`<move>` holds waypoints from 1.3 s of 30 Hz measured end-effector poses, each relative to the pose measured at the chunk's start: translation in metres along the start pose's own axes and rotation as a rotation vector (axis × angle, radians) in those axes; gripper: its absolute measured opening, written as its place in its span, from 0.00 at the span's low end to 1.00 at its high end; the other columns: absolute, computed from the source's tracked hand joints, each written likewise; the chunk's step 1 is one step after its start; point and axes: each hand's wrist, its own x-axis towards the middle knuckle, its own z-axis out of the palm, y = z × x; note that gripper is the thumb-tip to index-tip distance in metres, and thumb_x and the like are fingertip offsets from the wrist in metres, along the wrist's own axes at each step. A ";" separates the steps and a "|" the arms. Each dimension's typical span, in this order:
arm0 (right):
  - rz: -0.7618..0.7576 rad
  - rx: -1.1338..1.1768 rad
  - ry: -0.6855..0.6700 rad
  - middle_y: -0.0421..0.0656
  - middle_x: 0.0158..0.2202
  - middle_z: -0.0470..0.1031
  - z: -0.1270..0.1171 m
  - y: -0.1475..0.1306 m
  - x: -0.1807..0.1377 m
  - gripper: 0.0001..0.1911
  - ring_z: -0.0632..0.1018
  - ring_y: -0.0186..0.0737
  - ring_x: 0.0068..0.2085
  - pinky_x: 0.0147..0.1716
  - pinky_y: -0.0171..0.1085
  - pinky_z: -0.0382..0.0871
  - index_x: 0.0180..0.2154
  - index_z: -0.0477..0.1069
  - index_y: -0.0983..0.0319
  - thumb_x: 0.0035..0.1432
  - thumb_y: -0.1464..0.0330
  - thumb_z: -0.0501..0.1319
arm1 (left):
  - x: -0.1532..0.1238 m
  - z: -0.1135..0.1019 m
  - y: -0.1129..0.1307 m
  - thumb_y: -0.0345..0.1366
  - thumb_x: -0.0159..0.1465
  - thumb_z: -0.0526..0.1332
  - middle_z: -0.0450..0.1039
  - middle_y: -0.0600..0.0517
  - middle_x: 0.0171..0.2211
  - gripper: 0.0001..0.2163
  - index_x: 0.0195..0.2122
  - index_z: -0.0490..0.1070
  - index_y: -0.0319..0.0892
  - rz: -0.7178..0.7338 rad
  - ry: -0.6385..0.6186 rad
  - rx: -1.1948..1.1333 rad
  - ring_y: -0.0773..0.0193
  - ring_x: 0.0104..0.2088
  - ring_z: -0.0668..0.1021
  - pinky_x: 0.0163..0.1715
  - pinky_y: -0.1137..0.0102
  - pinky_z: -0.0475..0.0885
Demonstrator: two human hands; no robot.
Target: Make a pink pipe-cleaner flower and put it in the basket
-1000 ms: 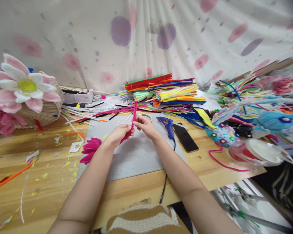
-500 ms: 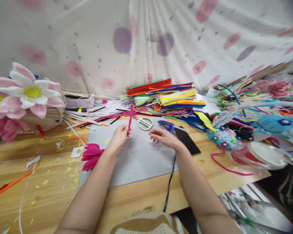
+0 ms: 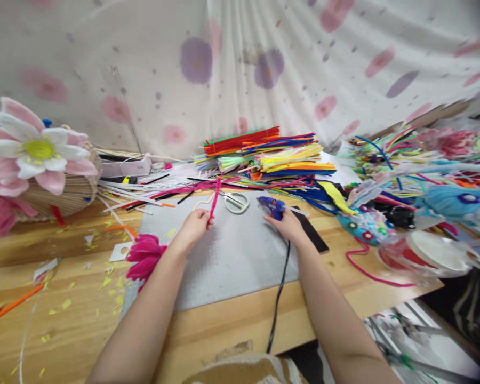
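Observation:
My left hand point(image 3: 197, 224) pinches the lower end of a pink pipe cleaner point(image 3: 215, 198), which stands upright over the grey cutting mat point(image 3: 228, 261). My right hand point(image 3: 288, 225) has its fingers curled round the handle of a blue glue gun point(image 3: 271, 206) that lies on the mat's far right corner. The gun's black cord point(image 3: 279, 292) runs back toward me over the table edge. A pair of scissors point(image 3: 235, 202) lies between the two hands. A dark pink fuzzy flower point(image 3: 143, 255) rests at the mat's left edge, beside my left forearm.
Stacks of coloured pipe cleaners point(image 3: 272, 154) fill the back of the wooden table point(image 3: 64, 298). A black phone point(image 3: 310, 234) lies under my right wrist. Large pink-white flowers on a basket point(image 3: 36, 160) stand at left. Finished fuzzy crafts point(image 3: 444, 197) crowd the right side.
My right hand let go of the pink pipe cleaner, moved right and closed on the glue gun. My left hand keeps the pipe cleaner upright in about the same place.

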 end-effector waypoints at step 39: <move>0.170 -0.187 0.126 0.56 0.46 0.71 0.005 -0.008 -0.002 0.31 0.71 0.53 0.48 0.41 0.43 0.65 0.45 0.68 0.66 0.46 0.49 0.60 | 0.018 -0.010 -0.020 0.34 0.59 0.52 0.72 0.51 0.23 0.09 0.25 0.67 0.40 0.132 -0.008 0.270 0.69 0.20 0.70 0.21 0.73 0.60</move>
